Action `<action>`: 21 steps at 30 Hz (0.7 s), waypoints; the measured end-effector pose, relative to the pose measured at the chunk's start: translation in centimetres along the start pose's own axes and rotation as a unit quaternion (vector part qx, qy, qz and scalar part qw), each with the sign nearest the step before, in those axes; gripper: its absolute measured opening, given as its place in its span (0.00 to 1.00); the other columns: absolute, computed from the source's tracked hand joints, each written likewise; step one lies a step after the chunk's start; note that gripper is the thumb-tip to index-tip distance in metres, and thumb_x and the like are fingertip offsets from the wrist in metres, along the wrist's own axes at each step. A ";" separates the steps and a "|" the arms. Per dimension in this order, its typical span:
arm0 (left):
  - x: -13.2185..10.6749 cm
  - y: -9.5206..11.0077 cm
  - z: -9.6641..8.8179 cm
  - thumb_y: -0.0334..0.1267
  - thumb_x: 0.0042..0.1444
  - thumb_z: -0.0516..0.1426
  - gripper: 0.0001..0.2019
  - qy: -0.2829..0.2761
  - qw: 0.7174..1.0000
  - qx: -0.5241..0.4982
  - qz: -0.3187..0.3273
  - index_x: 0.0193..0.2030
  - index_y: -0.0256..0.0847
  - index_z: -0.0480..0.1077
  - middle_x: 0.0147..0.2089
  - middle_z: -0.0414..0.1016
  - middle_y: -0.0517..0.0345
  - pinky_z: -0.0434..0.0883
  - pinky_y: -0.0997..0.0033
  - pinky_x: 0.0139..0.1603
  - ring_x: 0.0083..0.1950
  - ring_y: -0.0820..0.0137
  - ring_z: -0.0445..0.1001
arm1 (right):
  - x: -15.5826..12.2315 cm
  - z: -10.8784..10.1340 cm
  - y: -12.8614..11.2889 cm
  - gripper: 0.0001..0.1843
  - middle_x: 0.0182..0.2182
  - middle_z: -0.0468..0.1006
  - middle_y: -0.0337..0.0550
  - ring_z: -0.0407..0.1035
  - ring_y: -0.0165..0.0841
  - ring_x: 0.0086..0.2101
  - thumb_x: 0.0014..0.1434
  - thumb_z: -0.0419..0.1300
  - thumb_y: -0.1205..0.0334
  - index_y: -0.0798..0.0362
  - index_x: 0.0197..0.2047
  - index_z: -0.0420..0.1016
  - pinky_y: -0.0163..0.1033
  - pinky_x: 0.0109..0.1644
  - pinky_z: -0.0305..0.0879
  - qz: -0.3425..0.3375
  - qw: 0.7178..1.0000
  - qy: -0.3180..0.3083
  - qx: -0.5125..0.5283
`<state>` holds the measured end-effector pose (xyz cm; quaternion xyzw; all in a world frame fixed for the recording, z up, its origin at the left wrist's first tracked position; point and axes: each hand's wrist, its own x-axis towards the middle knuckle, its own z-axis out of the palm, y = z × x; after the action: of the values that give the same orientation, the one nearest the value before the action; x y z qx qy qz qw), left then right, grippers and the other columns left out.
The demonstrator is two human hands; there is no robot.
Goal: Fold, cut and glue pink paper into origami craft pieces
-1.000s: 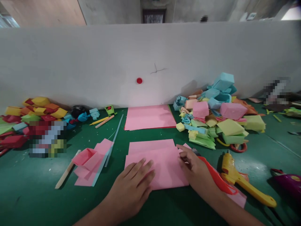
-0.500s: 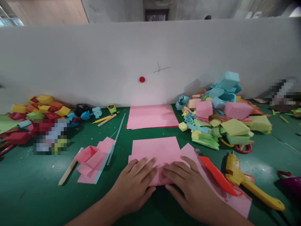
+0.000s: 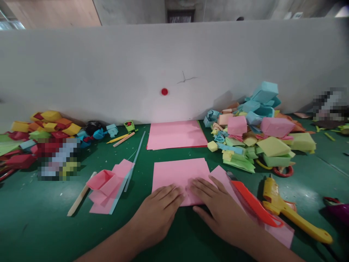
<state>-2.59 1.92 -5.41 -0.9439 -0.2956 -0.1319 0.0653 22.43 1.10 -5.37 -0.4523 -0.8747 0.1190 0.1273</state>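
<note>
A pink sheet of paper (image 3: 178, 171) lies in front of me, its near edge folded over. Both hands press on it: my left hand (image 3: 159, 213) lies across the lower left with fingers stretched out together. My right hand (image 3: 218, 209) rests flat on the lower right, its thumb apart and off the near edge. Fingertips of the two hands almost meet at the middle. Part of the fold is hidden beneath them. Beside my right hand, a red utility knife (image 3: 256, 203) sits on another pink paper piece (image 3: 282, 233).
A yellow glue gun (image 3: 290, 214) lies at right. Heaps of folded paper (image 3: 253, 131) stand against the white partition (image 3: 109, 72). Stacked pink sheets (image 3: 176, 134) lie behind the work. A pink folded piece (image 3: 110, 189) and wooden stick (image 3: 81, 194) are at left on the green table (image 3: 40, 225).
The paper's near edge has shifted away from me and looks flatter. My left hand's fingers have drawn closer together, and both hands press over the fold.
</note>
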 end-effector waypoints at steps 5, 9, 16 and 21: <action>-0.3 -0.3 0.7 0.30 0.67 0.49 0.21 -0.017 0.999 -0.023 -0.017 0.65 0.38 0.68 0.66 0.72 0.51 0.69 0.58 0.66 0.66 0.61 0.71 | 0.2 0.2 0.6 0.31 0.70 0.61 0.49 0.55 0.44 0.68 0.69 0.54 0.58 0.55 0.72 0.59 0.58 0.71 0.55 0.001 1.000 -0.020 0.004; -0.3 -0.3 0.9 0.30 0.67 0.49 0.22 -0.022 0.999 -0.037 -0.033 0.66 0.40 0.66 0.66 0.71 0.52 0.68 0.58 0.68 0.67 0.62 0.69 | 0.4 0.2 0.8 0.32 0.71 0.60 0.46 0.53 0.42 0.69 0.68 0.54 0.58 0.53 0.73 0.58 0.55 0.72 0.53 0.001 1.000 -0.017 0.016; -0.1 -0.6 0.6 0.26 0.64 0.50 0.25 -0.061 0.996 -0.055 -0.036 0.68 0.41 0.64 0.72 0.63 0.52 0.63 0.50 0.72 0.75 0.57 0.56 | 0.7 0.1 1.0 0.33 0.72 0.58 0.44 0.51 0.42 0.70 0.69 0.53 0.56 0.54 0.74 0.57 0.54 0.73 0.50 0.009 0.999 -0.030 0.013; 0.0 -0.8 0.9 0.27 0.65 0.49 0.26 -0.066 0.994 -0.080 -0.045 0.70 0.42 0.62 0.72 0.63 0.51 0.62 0.52 0.73 0.74 0.59 0.59 | 0.8 0.3 1.4 0.34 0.72 0.57 0.43 0.51 0.41 0.70 0.69 0.53 0.54 0.53 0.74 0.55 0.54 0.74 0.49 0.001 0.999 -0.031 0.014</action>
<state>-2.94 2.75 -6.21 -0.9385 -0.3300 -0.0951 -0.0360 22.97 2.51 -5.98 -0.4479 -0.8758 0.1449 0.1064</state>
